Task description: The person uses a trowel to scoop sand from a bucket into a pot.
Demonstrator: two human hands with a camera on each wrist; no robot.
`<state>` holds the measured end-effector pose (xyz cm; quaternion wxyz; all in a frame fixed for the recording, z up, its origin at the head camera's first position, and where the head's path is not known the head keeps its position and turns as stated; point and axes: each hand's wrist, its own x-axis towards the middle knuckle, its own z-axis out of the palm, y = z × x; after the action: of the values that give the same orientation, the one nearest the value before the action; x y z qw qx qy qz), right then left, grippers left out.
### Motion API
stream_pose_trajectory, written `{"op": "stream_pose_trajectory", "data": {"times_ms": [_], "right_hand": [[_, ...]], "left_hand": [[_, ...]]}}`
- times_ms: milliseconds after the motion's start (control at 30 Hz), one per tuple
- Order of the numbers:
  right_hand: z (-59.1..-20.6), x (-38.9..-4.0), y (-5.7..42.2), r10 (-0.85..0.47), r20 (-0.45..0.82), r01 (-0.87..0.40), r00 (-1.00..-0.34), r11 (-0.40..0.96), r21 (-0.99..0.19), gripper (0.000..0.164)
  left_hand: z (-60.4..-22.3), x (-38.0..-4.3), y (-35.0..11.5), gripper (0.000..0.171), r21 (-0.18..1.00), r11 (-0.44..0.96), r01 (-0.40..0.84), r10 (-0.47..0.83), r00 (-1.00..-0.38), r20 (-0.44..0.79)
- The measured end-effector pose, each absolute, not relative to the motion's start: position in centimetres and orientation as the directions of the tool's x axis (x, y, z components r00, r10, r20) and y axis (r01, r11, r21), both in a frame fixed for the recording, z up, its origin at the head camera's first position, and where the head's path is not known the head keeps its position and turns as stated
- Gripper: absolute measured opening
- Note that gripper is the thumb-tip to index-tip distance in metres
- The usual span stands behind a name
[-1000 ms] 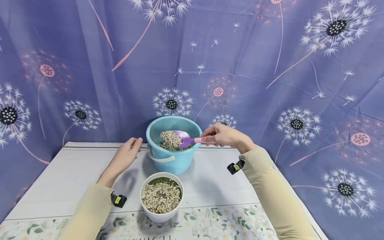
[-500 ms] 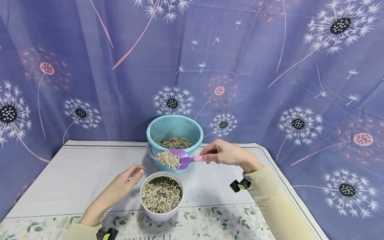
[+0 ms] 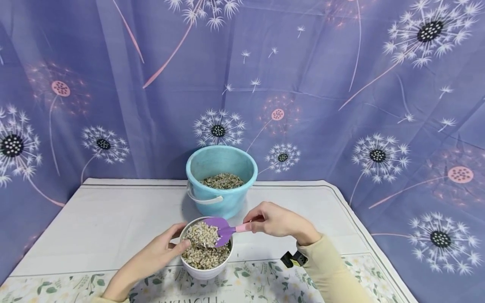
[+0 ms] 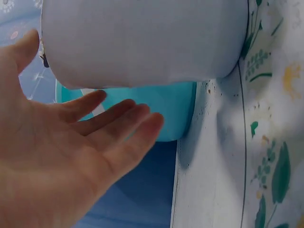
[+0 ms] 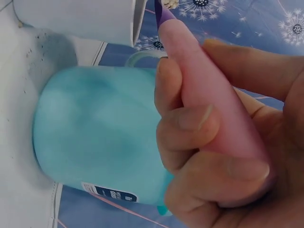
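My right hand (image 3: 276,221) grips the pink handle (image 5: 213,95) of a small purple trowel (image 3: 223,230), fingers curled round it. Its blade carries a heap of pale, grainy mix (image 3: 202,233) over the white pot (image 3: 204,275). Inside the pot, the same kind of mix (image 3: 206,256) covers most of the surface. At the pot's left side is my left hand (image 3: 157,250), thumb tip at the rim and fingers loosely spread beside the wall. The left wrist view shows those fingers (image 4: 137,123) relaxed and extended near the pot wall (image 4: 142,42).
Behind the pot stands a light blue bucket (image 3: 223,202) with a white handle (image 3: 206,200), partly filled with grainy mix (image 3: 222,181). A few crumbs lie on the white table cloth (image 3: 125,219). A blue dandelion-print curtain (image 3: 170,126) hangs behind and beside the table.
The loaded trowel has come out of the bucket and moved toward me, over the white pot. My left hand has come from beside the bucket to the pot's left rim.
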<state>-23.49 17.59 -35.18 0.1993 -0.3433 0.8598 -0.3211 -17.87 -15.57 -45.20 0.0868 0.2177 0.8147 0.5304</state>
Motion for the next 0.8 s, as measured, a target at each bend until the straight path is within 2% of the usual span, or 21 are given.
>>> {"op": "stream_pose_trajectory", "data": {"times_ms": [167, 467, 800], "right_hand": [[-36.0, -23.1, 17.2, -0.709, -0.111, -0.477, -0.696, 0.572, -0.667, 0.012], [-36.5, -22.6, 17.1, -0.711, -0.067, -0.528, -0.700, 0.578, -0.621, 0.011], [-36.3, -21.9, 17.2, -0.666, -0.040, -0.520, -0.745, 0.617, -0.590, 0.015]], "left_hand": [[-45.5, -17.8, -15.4, 0.066, 0.932, 0.272, 0.238, 0.527, -0.848, 0.063], [-45.7, -17.9, -15.0, 0.091, 0.942, 0.225, 0.248, 0.563, -0.822, 0.082], [-45.7, -17.7, -14.9, 0.095, 0.957, 0.192, 0.219, 0.561, -0.824, 0.076]]}}
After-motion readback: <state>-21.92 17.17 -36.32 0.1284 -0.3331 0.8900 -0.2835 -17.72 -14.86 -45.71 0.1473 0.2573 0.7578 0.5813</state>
